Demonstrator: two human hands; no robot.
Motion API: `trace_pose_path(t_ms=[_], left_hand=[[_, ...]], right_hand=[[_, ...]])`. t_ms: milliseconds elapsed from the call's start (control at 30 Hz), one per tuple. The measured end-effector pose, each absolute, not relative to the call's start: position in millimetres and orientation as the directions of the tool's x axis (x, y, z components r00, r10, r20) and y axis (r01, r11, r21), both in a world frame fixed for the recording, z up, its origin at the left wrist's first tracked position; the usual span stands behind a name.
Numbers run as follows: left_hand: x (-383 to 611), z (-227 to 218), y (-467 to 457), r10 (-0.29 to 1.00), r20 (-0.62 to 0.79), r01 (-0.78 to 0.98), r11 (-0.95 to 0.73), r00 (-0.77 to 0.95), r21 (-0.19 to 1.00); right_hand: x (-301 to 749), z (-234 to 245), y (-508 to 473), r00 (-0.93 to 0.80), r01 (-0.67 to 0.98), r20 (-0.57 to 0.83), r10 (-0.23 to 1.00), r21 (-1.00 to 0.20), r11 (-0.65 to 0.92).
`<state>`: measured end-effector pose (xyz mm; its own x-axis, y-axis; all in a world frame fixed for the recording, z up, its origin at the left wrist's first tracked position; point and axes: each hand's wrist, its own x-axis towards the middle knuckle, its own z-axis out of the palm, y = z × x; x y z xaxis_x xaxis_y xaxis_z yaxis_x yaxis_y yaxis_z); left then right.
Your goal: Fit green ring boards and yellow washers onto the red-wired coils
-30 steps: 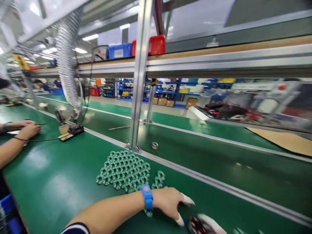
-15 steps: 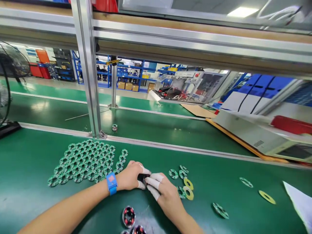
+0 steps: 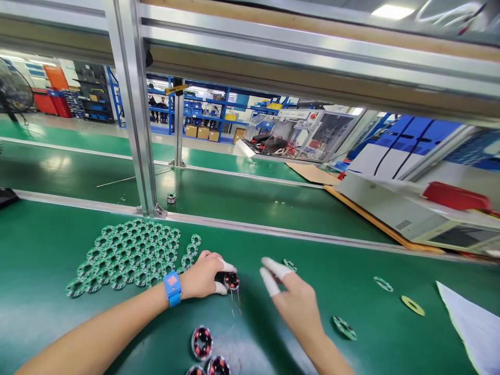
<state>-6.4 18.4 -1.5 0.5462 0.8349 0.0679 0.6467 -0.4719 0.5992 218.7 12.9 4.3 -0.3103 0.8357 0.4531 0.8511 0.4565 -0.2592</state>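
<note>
1. Closest to me: three copper-wound rings [image 3: 194, 336] at the near side of the green bench [image 3: 156, 344], the lowest two cut by the edge of view.
2. Left hand [image 3: 199, 276], white covers on its fingertips, blue strap [image 3: 172, 288] at the wrist. Thumb and finger pinch one wound ring [image 3: 232, 279] from its left side; loose wire leads [image 3: 239, 302] trail toward me. Lifted or resting on the bench – can't tell.
3. Right hand [image 3: 299, 299] blurred, covered fingers spread and well apart from that ring; nothing seen in its grasp.
4. Step in hand, my reading: the left steadies the wound ring while the right is free. A next move would call for keeping that pinch and not snagging the thin leads.
5. Left of the hands, a packed block of green rings [image 3: 102, 242], a short file of more beside it. One green ring [image 3: 286, 262] lies just beyond the right fingers; a yellow ring [image 3: 406, 301] and white paper [image 3: 471, 328] lie further right.
6. Past the metal rail [image 3: 250, 226]: a small wound part [image 3: 171, 199], then cardboard boxes [image 3: 203, 133].
7. Writing: strap's pale mark illegible – no brand readable anywhere.
</note>
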Motion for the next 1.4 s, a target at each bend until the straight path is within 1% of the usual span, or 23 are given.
trace_pose_path(t_ms=[33,67,133,167,200,233,267,333,367,400,433,533,700,767,800,867,933,967,1033,1200,1300,1333,1400], left_hand=[[-7,-2,19,0.833,0.062,0.644,-0.471,0.55,0.603],[-8,-2,19,0.829,0.056,0.639,-0.47,0.557,0.609],[-10,-1,21,0.828,0.056,0.624,-0.463,0.558,0.63],[-11,1,21,0.838,0.068,0.616,-0.451,0.541,0.646],[-11,3,22,0.857,0.093,0.608,-0.433,0.508,0.665],[-11,6,21,0.881,0.126,0.601,-0.41,0.457,0.686],[-10,10,20,0.902,0.165,0.594,-0.391,0.399,0.703],[-5,17,17,0.922,0.229,0.581,-0.375,0.311,0.722],[-2,20,15,0.923,0.24,0.575,-0.376,0.301,0.727],[1,22,13,0.919,0.233,0.568,-0.381,0.317,0.73],[4,24,11,0.914,0.214,0.561,-0.383,0.344,0.733],[11,25,6,0.914,0.138,0.557,-0.347,0.383,0.754],[17,21,5,0.938,0.061,0.549,-0.251,0.34,0.797],[17,17,5,0.941,0.104,0.602,-0.287,0.321,0.745],[16,15,5,0.942,0.143,0.661,-0.317,0.305,0.68],[14,10,5,0.933,0.194,0.785,-0.361,0.304,0.504],[12,3,7,0.921,0.164,0.844,-0.389,0.352,0.371],[12,0,8,0.916,0.134,0.849,-0.4,0.378,0.346],[10,-5,10,0.908,0.104,0.843,-0.417,0.406,0.341],[10,-8,13,0.907,0.113,0.827,-0.418,0.407,0.377],[10,-10,12,0.91,0.108,0.825,-0.409,0.4,0.39],[10,-10,12,0.911,0.106,0.824,-0.407,0.399,0.394],[10,-10,11,0.913,0.107,0.822,-0.403,0.394,0.403]], right_hand=[[226,2,22,-0.231,0.915,0.453,0.861,-0.199,0.351],[233,0,29,-0.205,0.952,0.437,0.876,-0.119,0.283],[241,-3,39,-0.252,0.964,0.376,0.892,0.022,0.264],[242,-4,42,-0.281,0.958,0.347,0.895,0.041,0.285],[241,-4,42,-0.296,0.951,0.328,0.897,0.013,0.309],[239,-4,40,-0.298,0.941,0.313,0.902,-0.064,0.333],[234,-2,37,-0.291,0.919,0.295,0.91,-0.18,0.352],[223,1,28,-0.291,0.818,0.25,0.923,-0.436,0.376],[217,2,23,-0.308,0.75,0.238,0.921,-0.535,0.389],[211,4,18,-0.334,0.687,0.24,0.912,-0.601,0.409],[206,4,13,-0.361,0.636,0.256,0.897,-0.635,0.438],[198,1,4,-0.368,0.58,0.346,0.863,-0.64,0.504],[198,-6,2,-0.344,0.631,0.427,0.836,-0.554,0.543],[200,-7,5,-0.308,0.659,0.439,0.844,-0.541,0.522],[202,-6,7,-0.271,0.669,0.434,0.859,-0.557,0.492],[204,-6,14,-0.186,0.671,0.377,0.907,-0.626,0.398],[206,-5,21,-0.127,0.633,0.264,0.956,-0.72,0.283],[206,-4,24,-0.12,0.605,0.205,0.971,-0.761,0.235],[204,-3,28,-0.145,0.546,0.12,0.982,-0.818,0.181],[192,-1,24,-0.268,0.447,0.052,0.962,-0.878,0.172],[192,-2,21,-0.281,0.481,0.071,0.957,-0.853,0.204],[194,-3,21,-0.265,0.537,0.085,0.961,-0.814,0.22],[201,-4,23,-0.218,0.709,0.115,0.969,-0.664,0.238]])
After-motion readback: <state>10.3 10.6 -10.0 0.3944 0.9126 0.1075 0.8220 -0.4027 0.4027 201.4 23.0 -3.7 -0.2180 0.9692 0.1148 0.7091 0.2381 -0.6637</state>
